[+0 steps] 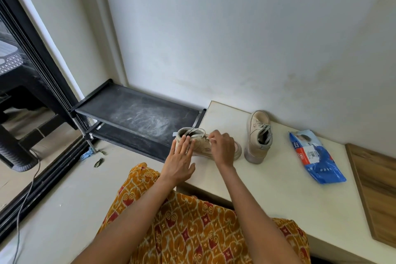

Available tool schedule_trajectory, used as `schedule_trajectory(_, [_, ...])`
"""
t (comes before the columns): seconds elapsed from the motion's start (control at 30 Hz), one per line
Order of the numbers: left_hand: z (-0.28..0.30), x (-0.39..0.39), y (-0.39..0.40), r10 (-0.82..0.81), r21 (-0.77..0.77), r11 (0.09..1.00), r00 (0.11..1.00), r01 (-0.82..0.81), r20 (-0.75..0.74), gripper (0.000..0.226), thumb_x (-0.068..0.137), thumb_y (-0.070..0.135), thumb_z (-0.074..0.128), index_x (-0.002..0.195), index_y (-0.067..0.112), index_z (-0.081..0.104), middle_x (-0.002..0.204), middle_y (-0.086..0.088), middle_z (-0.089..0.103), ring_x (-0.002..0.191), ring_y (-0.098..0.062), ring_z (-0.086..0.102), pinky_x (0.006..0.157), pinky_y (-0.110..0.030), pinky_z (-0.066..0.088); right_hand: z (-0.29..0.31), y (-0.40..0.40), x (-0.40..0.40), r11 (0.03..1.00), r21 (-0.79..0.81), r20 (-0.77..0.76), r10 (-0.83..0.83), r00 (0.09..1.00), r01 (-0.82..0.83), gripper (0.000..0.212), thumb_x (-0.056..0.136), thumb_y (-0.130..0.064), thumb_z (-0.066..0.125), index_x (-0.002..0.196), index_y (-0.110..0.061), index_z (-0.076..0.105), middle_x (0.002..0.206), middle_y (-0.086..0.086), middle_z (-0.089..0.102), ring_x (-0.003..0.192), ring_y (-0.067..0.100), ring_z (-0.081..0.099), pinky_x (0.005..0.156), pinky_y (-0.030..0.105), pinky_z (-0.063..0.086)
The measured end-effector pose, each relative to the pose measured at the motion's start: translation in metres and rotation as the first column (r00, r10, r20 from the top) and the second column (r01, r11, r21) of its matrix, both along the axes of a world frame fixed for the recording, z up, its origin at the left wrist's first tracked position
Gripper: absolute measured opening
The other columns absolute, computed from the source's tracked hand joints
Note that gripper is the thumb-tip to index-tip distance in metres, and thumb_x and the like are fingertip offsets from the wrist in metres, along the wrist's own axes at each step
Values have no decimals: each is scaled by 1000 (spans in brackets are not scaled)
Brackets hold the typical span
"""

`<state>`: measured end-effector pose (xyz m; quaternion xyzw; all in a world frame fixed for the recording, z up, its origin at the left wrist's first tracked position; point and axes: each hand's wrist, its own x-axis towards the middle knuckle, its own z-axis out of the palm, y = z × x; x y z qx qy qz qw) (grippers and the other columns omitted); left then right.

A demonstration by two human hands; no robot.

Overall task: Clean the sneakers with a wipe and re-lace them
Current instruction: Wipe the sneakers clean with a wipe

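A person in an orange patterned garment (192,227) works on a pair of beige sneakers at a low white table (278,188) set against a pale wall (235,28). The near sneaker (203,146) lies at the table's left edge, its opening turned toward the shoe rack. The left hand (179,162) rests against that sneaker's heel side with fingers straight and spread, steadying it. The right hand (221,148) hovers over the sneaker's lacing, its fingertips brought together in a pinch on the pale shoelace (201,135). The second sneaker (258,136) stands on the table to the right of the first, toe toward the wall, its lace still threaded and loosely gathered at the tongue. Further right on the table lies a blue wipes packet (315,156), flat and apart from both shoes. A wooden board (377,188) sits at the table's far right end. Left of the table, a black shoe rack (137,113) with dusty shelves stands in the corner, beside a dark-framed sliding door (36,60). A grey cable (25,199) trails across the floor by the door track.
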<state>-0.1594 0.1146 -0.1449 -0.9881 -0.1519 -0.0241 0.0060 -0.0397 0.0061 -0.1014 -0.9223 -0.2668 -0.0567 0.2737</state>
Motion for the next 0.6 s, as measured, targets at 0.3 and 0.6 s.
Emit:
schedule_trajectory(0.3, [5,-2,-2,18,-48,999,1000,-19,-20,76,87,48,32,149,10,11,154,-13,10,143,-28,8,113,-47,4,9,-26,32,967,-252,-5,36,999,-36,18,83,-4,61,96,-13,70,85,15,67,84,34,61,69,36,46])
schedule_trajectory(0.6, [10,-2,1,-35,24,999,999,35,-8,70,97,38,31,147,11,-10,153,-11,-12,139,-24,-18,112,-41,-13,-12,-56,28,882,-464,201,193,960,-80,23,62,2,78,75,-16,74,66,1,69,67,23,59,55,28,46])
